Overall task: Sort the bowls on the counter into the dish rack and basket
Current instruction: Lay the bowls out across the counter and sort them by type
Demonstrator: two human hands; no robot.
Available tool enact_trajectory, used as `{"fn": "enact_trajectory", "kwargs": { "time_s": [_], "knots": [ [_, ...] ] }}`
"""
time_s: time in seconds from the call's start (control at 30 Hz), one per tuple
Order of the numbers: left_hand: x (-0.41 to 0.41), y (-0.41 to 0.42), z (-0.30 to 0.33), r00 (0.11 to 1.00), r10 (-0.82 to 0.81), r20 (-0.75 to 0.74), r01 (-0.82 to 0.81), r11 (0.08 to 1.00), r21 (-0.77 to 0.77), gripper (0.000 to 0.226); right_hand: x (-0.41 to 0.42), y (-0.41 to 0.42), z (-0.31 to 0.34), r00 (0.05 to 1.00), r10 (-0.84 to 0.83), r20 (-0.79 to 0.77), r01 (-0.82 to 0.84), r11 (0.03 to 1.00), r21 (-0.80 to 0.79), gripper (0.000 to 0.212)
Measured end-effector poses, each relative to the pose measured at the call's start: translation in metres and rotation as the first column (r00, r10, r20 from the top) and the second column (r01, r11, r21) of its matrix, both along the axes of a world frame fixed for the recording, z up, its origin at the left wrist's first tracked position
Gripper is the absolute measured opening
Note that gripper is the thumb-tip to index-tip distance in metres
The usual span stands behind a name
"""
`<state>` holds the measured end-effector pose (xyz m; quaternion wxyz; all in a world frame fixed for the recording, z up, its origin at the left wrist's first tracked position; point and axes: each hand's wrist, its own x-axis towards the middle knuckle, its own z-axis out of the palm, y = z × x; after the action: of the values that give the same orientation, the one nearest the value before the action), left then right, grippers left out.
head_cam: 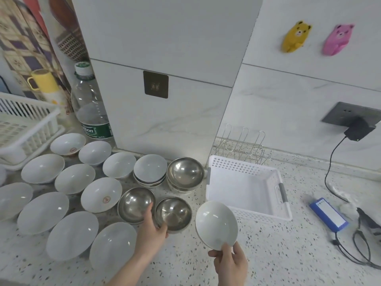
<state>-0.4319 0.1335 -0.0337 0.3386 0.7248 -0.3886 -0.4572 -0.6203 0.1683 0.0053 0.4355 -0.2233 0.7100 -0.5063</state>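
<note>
1. A speckled terrazzo counter (278,254) runs under white marble-look wall tiles; a boxed column (165,79) juts forward at 12 o'clock, carrying a bronze switch plate (155,84)
2. At 2 o'clock two bear-shaped hooks, yellow (296,37) and pink (338,40), cling to the wall; at 3 o'clock a black charger (359,129) sits in a socket, its cable trailing down to a blue battery pack (328,214)
3. A white perforated basket (247,186) sits at 1 o'clock, a wire rack (243,145) just behind it; a white dish rack (24,129) lies at 10 o'clock beside a water bottle (90,104) and a yellow-capped flask (47,85)
4. White bowls (74,178) crowd the counter from 8 to 11 o'clock; a stack of steel bowls (185,174) stands between them and the basket
5. The left hand (152,228) grips the near rim of a steel bowl (173,213), touching its steel neighbour (136,204)
6. The right hand (229,263) pinches a tilted white bowl (216,223) by its lower edge, lifted just before the basket's near corner
</note>
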Motion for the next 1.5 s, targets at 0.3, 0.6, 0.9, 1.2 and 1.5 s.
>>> {"fn": "enact_trajectory", "kwargs": {
  "time_s": [0.3,0.6,0.9,1.2,1.5],
  "knots": [
    [-0.005,-0.007,-0.005,0.999,0.017,0.036,-0.018,1.000,0.026,0.075,-0.004,-0.005,-0.005,0.998,0.042,0.036,-0.043,0.999,0.026,0.025],
    [-0.004,-0.006,-0.003,0.997,0.024,-0.073,-0.015,0.992,0.126,0.079,-0.002,-0.003,-0.010,0.995,0.096,0.034,-0.097,0.994,0.040,0.026],
    [0.029,0.004,0.012,0.991,0.009,-0.131,0.009,0.990,0.139,0.047,0.016,0.011,-0.022,0.989,0.143,0.043,-0.144,0.989,0.044,0.024],
    [0.089,0.019,0.029,0.953,0.082,-0.292,-0.068,0.996,0.059,0.011,0.061,0.038,-0.019,0.976,0.205,0.068,-0.207,0.978,0.031,0.031],
    [0.117,0.028,0.028,0.940,0.107,-0.323,-0.100,0.994,0.038,0.011,0.086,0.062,-0.033,0.948,0.317,0.038,-0.319,0.940,0.120,0.036]
  ]
}}
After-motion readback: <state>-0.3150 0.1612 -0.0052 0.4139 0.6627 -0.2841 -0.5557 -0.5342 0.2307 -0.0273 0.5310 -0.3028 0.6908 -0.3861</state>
